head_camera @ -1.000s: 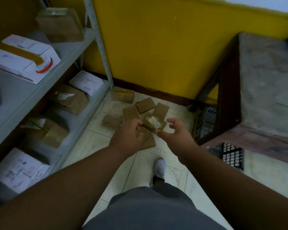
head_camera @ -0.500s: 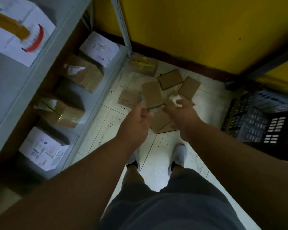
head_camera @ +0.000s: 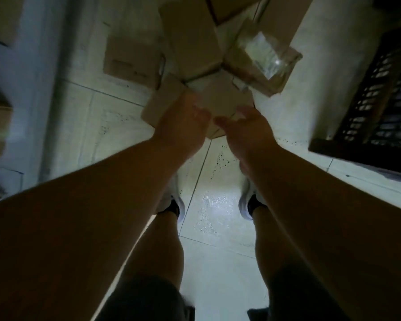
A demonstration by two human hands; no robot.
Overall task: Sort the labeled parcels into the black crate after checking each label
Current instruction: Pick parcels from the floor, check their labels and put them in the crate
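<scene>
On floor: flat brown parcels [head_camera: 192,40] (one label-up); both hands' fingers spread, empty.

Dim room: pale, speckled floor tiles [head_camera: 218,205] with a glossy glare patch; grey shelving [head_camera: 36,93] along the left.

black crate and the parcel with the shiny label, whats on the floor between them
Head view: only bare tiled floor lies between the black crate and the labeled parcel.
</scene>
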